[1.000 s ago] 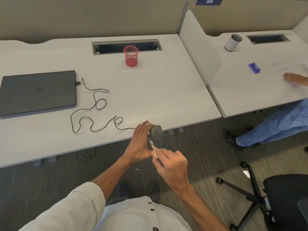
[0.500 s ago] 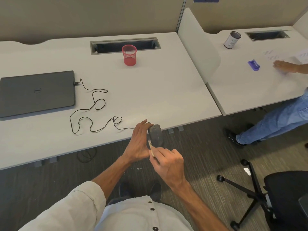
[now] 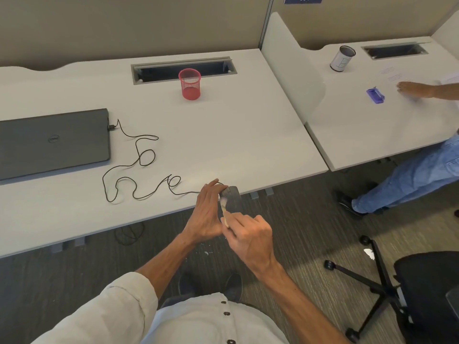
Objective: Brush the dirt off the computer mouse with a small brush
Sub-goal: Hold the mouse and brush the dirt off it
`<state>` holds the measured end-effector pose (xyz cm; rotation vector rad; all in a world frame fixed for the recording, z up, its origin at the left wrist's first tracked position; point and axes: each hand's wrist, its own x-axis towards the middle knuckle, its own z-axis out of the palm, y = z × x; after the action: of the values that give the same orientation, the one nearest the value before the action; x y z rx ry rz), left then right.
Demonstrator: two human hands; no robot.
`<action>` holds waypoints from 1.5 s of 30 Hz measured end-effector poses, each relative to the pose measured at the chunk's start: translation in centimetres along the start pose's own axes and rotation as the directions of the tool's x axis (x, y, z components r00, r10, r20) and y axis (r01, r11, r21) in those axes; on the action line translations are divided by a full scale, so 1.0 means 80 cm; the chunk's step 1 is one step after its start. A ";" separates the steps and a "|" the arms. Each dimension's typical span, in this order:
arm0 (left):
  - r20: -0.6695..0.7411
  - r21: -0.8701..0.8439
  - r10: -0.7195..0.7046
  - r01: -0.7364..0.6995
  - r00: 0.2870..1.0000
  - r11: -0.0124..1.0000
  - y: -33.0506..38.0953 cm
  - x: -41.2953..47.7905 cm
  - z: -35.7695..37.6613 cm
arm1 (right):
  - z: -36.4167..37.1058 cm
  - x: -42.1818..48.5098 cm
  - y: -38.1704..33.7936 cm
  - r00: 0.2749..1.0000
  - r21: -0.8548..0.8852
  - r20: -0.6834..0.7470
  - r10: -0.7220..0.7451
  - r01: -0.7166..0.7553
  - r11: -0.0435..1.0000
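Observation:
A dark grey wired computer mouse (image 3: 233,199) is held up just past the front edge of the white desk (image 3: 248,135). My left hand (image 3: 206,214) grips it from the left side. My right hand (image 3: 248,238) pinches a small brush (image 3: 225,211) with a pale wooden handle, and its light bristles touch the mouse's left side. The mouse's thin black cable (image 3: 139,170) snakes over the desk to a closed grey laptop (image 3: 53,142).
A red mesh cup (image 3: 189,83) stands near the cable slot at the desk's back. On the neighbouring desk are a white cup (image 3: 342,58) and a purple object (image 3: 375,95), where another person's hand (image 3: 412,89) rests. A black office chair (image 3: 409,289) stands at the lower right.
The brush tip has moved up along the mouse's left side. The other person's hand slid left across the neighbouring desk. The camera shifted slightly.

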<state>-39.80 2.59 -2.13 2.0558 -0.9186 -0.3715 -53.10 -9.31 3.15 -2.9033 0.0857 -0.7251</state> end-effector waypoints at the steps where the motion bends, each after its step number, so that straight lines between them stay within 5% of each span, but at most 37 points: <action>1: 0.006 -0.005 -0.002 0.003 1.000 1.000 0.000 0.000 -0.001 | 0.001 -0.004 -0.002 1.000 0.011 0.009 -0.018 0.017 1.000; 13: -0.021 0.030 0.016 -0.016 1.000 0.999 0.003 0.000 -0.001 | -0.005 0.019 0.005 0.992 -0.021 -0.079 0.098 -0.100 0.995; 22: -0.001 0.016 0.016 -0.016 1.000 1.000 0.002 -0.001 -0.003 | 0.009 -0.003 -0.003 0.998 -0.002 0.014 -0.063 0.063 0.998; 29: -0.024 0.055 0.015 -0.014 1.000 0.998 0.001 -0.001 -0.003 | -0.004 0.011 0.019 0.996 -0.102 -0.083 -0.014 0.006 0.995; 45: -0.007 0.071 0.006 -0.005 1.000 0.997 -0.004 -0.005 -0.004 | 0.012 0.016 0.021 0.970 -0.068 0.114 -0.214 0.223 0.973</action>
<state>-39.74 3.15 -2.24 2.1172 -0.9450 -0.3320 -51.52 -10.95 2.62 -3.0542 -0.2262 -0.6095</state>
